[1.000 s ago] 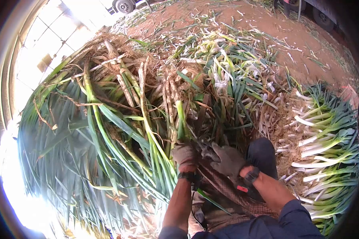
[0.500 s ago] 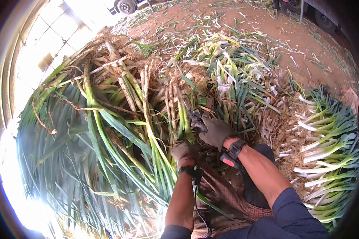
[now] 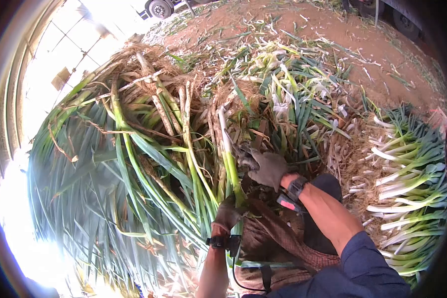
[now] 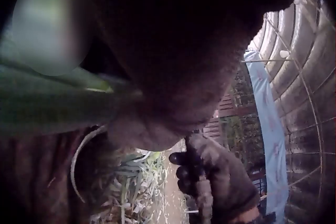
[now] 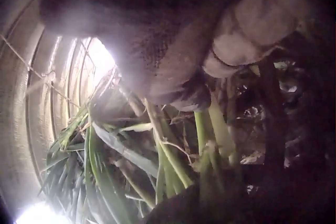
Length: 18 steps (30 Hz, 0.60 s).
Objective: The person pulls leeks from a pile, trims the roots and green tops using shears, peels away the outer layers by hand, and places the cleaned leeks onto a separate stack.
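- Gripping a leek [image 3: 231, 169] by its green part with the gloved left hand [image 3: 228, 214], fingers curled round it, low in front of the person.
- Seeing little of that grip in the left wrist view beyond dark glove and a blurred green leaf [image 4: 52, 103].
- Keeping the leek's long axis pointing away from the person: green end near, white end far and leaning slightly left, toward a tangle of roots [image 3: 246, 91].
- Reaching in from the right with the gloved right hand [image 3: 269, 170], just beside the stem and farther along than the left hand's grip, with fingers bent and pointing left, across the long axis.
- Cannot tell whether pinching the stem, clasping a tool or only touching with those right fingers.
- Judging this relation decisive: leek to the left of the right fingers and lying crosswise to them, with the right hand nearer the white end.
- Left of both hands, showing a large heap of leeks [image 3: 79, 174].
- Well apart on the right, lying side by side in a row of leeks [image 3: 400, 204], white stems inward.
- Beyond, scattering into a pile of leaves and pale scraps [image 3: 293, 99], then reddish ground [image 3: 340, 30] and a vehicle wheel [image 3: 160, 8].
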### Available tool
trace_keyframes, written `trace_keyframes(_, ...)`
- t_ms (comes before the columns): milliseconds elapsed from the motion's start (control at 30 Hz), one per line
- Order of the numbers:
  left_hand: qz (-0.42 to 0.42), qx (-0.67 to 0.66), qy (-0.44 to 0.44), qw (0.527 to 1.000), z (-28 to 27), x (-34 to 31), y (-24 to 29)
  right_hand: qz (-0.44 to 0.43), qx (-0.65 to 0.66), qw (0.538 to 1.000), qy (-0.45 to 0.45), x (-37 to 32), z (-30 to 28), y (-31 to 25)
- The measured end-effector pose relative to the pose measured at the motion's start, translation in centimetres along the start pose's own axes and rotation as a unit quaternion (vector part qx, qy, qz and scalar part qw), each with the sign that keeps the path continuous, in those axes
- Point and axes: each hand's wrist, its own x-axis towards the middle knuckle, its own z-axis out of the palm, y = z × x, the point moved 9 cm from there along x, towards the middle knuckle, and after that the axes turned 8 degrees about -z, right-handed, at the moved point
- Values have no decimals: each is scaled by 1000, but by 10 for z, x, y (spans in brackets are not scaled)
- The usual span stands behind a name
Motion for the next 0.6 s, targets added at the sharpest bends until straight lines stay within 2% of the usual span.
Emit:
trace_keyframes(100,13,-226,-33,974,22,7,-30,10,18,1000,-9,-37,6,-3)
trace_keyframes(200,67,-35,-17,997,23,3,-34,13,-22,999,-48,-86,7,-18)
trace_keyframes(300,74,1,-35,997,31,-18,-29,26,1,999,-18,-117,17,3)
trace_keyframes(400,-126,134,-71,980,37,-62,4,42,31,998,17,-128,6,9)
trace_keyframes(433,-41,199,-73,976,55,-60,-6,44,23,999,7,-129,6,8)
trace_keyframes(467,-74,208,-82,972,69,-59,-35,46,15,999,-4,-130,7,5)
trace_keyframes(533,-139,223,-99,960,75,-81,-26,63,3,998,-4,-129,8,9)
trace_keyframes(600,-96,227,-126,961,97,-96,-5,90,-3,996,18,-125,11,23)
